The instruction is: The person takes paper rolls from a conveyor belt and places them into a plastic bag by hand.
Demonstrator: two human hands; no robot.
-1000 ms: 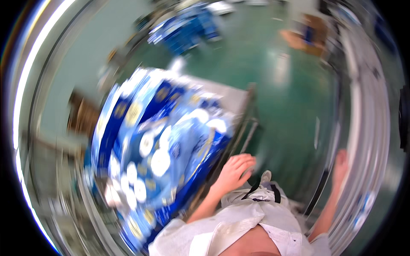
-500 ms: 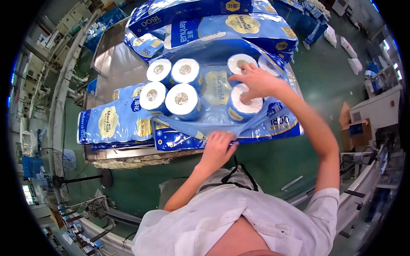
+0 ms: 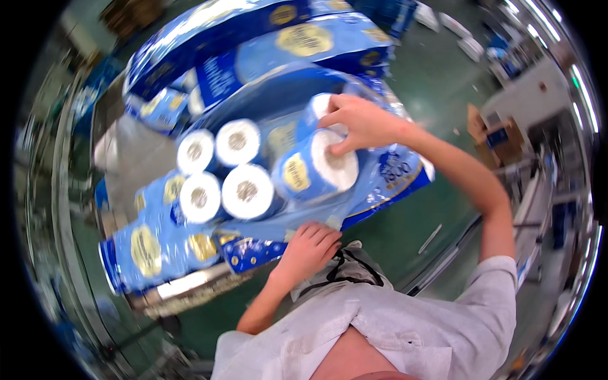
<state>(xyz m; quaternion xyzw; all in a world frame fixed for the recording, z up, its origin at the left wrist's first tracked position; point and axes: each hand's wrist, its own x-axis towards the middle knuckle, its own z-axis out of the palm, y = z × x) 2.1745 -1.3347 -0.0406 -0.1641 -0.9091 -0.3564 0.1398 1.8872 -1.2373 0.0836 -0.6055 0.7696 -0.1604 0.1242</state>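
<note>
A large blue plastic bag (image 3: pixel 256 252) lies opened on the table, with several wrapped toilet rolls (image 3: pixel 247 191) upright at its left side. At the bag's right, my right hand (image 3: pixel 358 125) grips two more rolls, its thumb in the core of the near toilet roll (image 3: pixel 301 172). That roll is tilted, its white end turned toward me. Behind it, the far toilet roll (image 3: pixel 318 109) is partly covered by my fingers. My left hand (image 3: pixel 309 246) is closed on the near edge of the bag's film.
Blue packs of rolls (image 3: pixel 147 251) lie left of the bag, and a long filled pack (image 3: pixel 304 43) lies behind it. The metal table (image 3: pixel 136 142) shows at the left. On the right stand an open cardboard box (image 3: pixel 500 140) and machinery.
My right hand has tipped the two right-hand rolls and drawn them toward the left. My left hand keeps its hold on the bag edge. The whole view has turned and shifted.
</note>
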